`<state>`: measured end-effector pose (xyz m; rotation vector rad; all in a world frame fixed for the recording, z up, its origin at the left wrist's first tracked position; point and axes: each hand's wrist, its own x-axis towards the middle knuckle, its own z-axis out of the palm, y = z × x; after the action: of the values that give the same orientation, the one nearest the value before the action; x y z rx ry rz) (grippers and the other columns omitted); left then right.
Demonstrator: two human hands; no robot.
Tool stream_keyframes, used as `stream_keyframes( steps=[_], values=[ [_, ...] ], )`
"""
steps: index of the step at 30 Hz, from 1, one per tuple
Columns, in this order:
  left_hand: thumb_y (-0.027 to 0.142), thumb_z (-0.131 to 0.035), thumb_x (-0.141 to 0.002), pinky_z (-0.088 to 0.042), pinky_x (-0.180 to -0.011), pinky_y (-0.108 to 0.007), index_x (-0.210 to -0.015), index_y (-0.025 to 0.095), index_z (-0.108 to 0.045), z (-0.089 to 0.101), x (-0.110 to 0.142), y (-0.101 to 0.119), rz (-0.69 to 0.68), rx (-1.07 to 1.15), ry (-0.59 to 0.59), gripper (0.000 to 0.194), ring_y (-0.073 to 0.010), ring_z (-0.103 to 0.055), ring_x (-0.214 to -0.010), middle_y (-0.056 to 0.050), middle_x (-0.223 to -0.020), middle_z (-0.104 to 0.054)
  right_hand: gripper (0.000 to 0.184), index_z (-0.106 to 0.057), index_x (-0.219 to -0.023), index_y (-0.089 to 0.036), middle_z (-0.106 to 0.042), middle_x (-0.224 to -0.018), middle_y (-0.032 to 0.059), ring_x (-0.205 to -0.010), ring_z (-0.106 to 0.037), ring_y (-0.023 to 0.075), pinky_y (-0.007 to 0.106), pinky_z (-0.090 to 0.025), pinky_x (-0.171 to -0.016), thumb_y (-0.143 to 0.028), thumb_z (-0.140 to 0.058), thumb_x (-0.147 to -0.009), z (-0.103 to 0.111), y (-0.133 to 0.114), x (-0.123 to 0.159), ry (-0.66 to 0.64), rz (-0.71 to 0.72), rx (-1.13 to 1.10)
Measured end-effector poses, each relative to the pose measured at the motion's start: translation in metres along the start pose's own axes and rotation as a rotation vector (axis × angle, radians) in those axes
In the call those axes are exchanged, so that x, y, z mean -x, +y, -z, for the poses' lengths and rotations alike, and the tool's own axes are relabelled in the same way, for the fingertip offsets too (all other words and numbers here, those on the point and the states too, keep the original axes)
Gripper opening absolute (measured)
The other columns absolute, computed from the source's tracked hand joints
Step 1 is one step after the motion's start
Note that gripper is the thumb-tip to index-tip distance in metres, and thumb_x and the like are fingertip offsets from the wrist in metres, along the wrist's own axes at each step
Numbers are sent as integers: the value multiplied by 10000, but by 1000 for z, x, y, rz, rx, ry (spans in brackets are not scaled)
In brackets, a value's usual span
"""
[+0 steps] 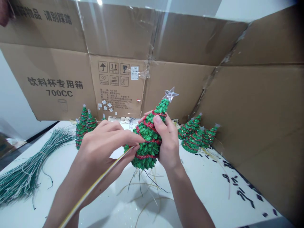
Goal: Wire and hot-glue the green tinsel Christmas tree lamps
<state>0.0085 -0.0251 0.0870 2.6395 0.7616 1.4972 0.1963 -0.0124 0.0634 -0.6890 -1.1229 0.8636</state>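
My right hand grips a small green tinsel Christmas tree from behind, its fingers wrapped around the red-garlanded body. A clear plastic star tops the tree, which tilts slightly to the right. My left hand presses its fingertips against the tree's left side and pinches a flat yellow-and-white wire strip that runs down past my wrist. Several thin dark wires and pale strands hang from the tree's underside. Where the strip meets the tree is hidden by my fingers.
Several finished small trees stand on the white tabletop, on both sides of my hands. A bundle of green wires lies at the left. Black scraps lie at the right, before a cardboard carton backdrop.
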Motion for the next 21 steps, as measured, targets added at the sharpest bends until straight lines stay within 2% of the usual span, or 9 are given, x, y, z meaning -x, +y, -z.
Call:
stream_keyframes(
  steps=[5, 11, 14, 18, 21],
  values=[
    [103, -711, -1000, -446, -774, -301, -997, 250, -693, -3, -3, -1, -39, -33, -34, 148, -127, -559, -688, 60, -776, -680, 257, -703, -1002, -305, -636, -818, 3, -670, -517, 195, 355, -467, -649, -556, -749, -972, 0, -1, 0, 23, 9, 52],
    [194, -743, -1012, -477, -831, -325, -1079, 289, -705, 3, -1, -11, -46, 36, -114, 123, -154, -671, -764, 53, -925, -788, 270, -665, -913, -290, -609, -815, -5, -707, -539, 193, 369, -491, -731, -537, -759, -970, 2, 1, -3, 32, -9, 26],
    [225, -742, -1021, -493, -805, -306, -1067, 294, -739, 6, 0, -15, -1, 110, -134, 83, -160, -691, -810, 38, -932, -787, 271, -682, -965, -298, -630, -812, -3, -699, -547, 198, 371, -508, -717, -557, -758, -960, 3, 3, -4, 41, -21, 29],
    [238, -780, -991, -493, -672, -269, -919, 266, -788, 6, -1, -16, 98, 200, -89, 78, -146, -668, -742, 15, -832, -753, 278, -664, -934, -294, -634, -811, -6, -701, -553, 197, 371, -518, -740, -558, -746, -965, 2, 5, -4, 28, -21, 25],
    [242, -819, -962, -518, -675, -282, -900, 280, -819, 4, -3, -16, 127, 288, -65, 73, -166, -691, -752, 0, -834, -781, 281, -650, -920, -294, -624, -801, -9, -686, -543, 196, 360, -506, -712, -558, -735, -971, 1, 3, -3, 8, -44, 1]
  ],
)
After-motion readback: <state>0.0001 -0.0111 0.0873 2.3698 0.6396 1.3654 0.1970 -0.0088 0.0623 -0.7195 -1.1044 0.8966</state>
